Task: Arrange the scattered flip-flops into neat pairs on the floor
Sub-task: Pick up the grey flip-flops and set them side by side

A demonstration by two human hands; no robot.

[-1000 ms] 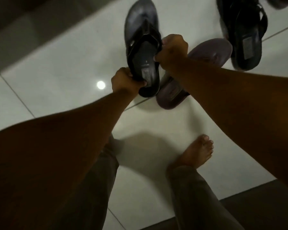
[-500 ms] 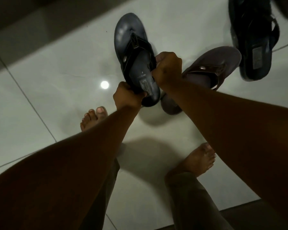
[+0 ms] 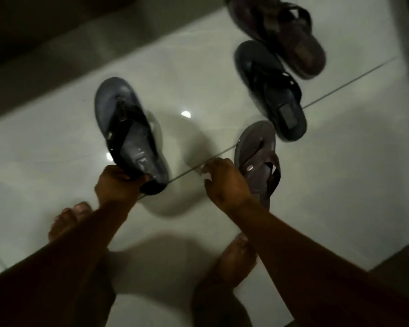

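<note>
Glossy white floor tiles [image 3: 222, 86] are carrying all four sandals under dim light, with one thin grout line running diagonally across them. The blue-grey rubber flip-flop with black straps [image 3: 128, 131] is lying with its toe pointing away from the person and slightly left, its heel at the near end. The left hand [image 3: 116, 182] is gripping that heel, fingers curled under the sole and thumb on top; whether the sole is resting on the tile or hanging just above it, I cannot tell. Its likely mate, a dark blue-black flip-flop with black straps [image 3: 272, 90], is sitting well apart to the right and farther away, its long axis tilted the other way, toe up-left and heel down-right. That gap and that mismatch of angles are what the coming move is turning on: the held one appears to need carrying rightward and turning until the two soles are lying parallel.

Between them, nearer the person, the brown flip-flop with a brown strap [image 3: 257, 156] is lying with its toe pointing away. The right hand [image 3: 224, 182] is touching its left edge, fingers loosely bent and holding nothing that I can make out. This hand is the nearer one to the brown flip-flop and to the dark pair-mate. A dark brown strapped sandal [image 3: 281, 31] is lying farthest off at the upper right, just beyond the dark blue one. Two bare feet [image 3: 71, 220] are standing below the forearms.
</note>
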